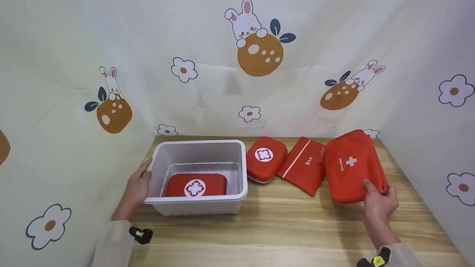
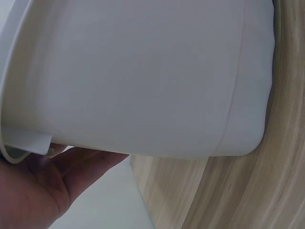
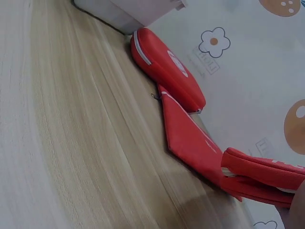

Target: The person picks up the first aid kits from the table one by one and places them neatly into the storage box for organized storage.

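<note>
My right hand (image 1: 381,202) grips the lower right corner of a red first aid pouch (image 1: 349,181), thumb on its front, and holds it tilted up. In the right wrist view the pouch (image 3: 267,176) shows its zipped edge. On the left, my left hand (image 1: 138,185) holds the rim of a light grey plastic bin (image 1: 200,207) at its left side; in the left wrist view the fingers (image 2: 90,171) lie under the rim against the outer wall. Inside the bin lies a red case (image 1: 172,187) with a white cross emblem.
Right of the bin lies a second red zipped case (image 1: 256,163) with a round white emblem. A flat red pouch (image 1: 300,172) with a white stripe is beside it, partly behind the held pouch. Patterned fabric walls (image 1: 207,104) enclose the wooden table (image 1: 274,230) at the back and sides.
</note>
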A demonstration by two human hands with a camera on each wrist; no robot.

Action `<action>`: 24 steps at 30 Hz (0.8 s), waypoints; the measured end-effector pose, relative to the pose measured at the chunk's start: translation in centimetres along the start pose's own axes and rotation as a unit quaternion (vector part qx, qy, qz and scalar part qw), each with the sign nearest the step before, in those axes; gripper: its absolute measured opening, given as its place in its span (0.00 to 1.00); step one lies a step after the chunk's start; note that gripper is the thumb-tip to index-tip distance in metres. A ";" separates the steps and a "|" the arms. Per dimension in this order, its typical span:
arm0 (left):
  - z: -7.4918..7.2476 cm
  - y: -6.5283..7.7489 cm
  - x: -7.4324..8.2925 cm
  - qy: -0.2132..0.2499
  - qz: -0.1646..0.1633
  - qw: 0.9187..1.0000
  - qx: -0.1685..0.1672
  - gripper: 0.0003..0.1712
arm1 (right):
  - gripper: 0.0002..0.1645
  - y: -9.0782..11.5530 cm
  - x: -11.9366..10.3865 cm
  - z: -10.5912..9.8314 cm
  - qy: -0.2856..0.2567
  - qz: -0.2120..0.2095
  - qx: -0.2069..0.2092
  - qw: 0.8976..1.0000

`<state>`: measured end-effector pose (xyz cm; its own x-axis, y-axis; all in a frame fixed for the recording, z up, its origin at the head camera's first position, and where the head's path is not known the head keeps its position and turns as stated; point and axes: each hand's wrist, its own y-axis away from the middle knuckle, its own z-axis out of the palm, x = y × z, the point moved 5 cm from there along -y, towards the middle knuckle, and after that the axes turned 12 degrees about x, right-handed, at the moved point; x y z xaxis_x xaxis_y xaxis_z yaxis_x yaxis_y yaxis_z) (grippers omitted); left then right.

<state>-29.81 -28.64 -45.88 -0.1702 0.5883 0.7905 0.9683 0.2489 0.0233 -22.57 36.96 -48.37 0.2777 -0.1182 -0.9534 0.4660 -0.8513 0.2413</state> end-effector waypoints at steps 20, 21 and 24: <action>0.1 -0.1 -0.1 0.002 0.007 1.000 0.004 0.32 | 0.30 3.2 -1.7 2.2 -0.113 0.001 -0.049 0.992; 0.1 -0.1 -0.1 0.003 0.007 1.000 0.004 0.31 | 0.30 3.4 -1.8 2.4 -0.108 0.004 -0.054 0.993; 0.1 -0.1 -0.1 0.006 0.007 1.000 0.005 0.31 | 0.35 3.9 -2.2 2.9 -0.092 0.006 -0.073 0.993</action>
<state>-29.93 -28.65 -45.99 -0.1545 0.5829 0.7977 0.9688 0.2478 0.0065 -23.82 32.41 -45.83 0.1329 -0.2306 -0.9639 0.5839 -0.7677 0.2641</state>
